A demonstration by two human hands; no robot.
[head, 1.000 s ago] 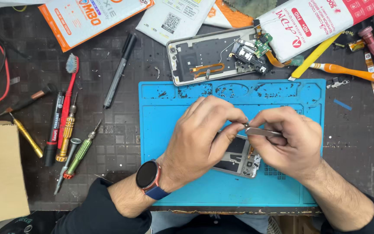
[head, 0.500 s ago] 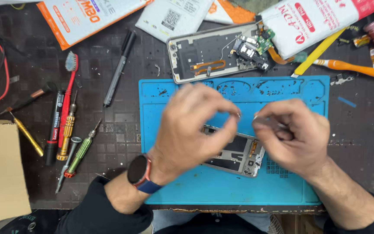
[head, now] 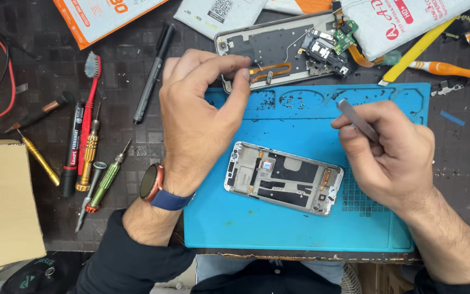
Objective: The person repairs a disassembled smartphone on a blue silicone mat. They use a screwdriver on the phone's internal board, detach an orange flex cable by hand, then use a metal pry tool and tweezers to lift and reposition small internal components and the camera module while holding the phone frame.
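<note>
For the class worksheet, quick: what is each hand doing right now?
Left hand: fingers pinched together above the black phone frame; contents cannot be told.
Right hand: closed, holding metal tweezers.

Bright, even overhead light; sharp focus

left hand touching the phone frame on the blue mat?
No. The left hand is pinched up at the second opened phone beyond the blue mat; the phone frame lies untouched.

One head-worn camera looks steeply down, close above the blue mat [head: 300, 218].
</note>
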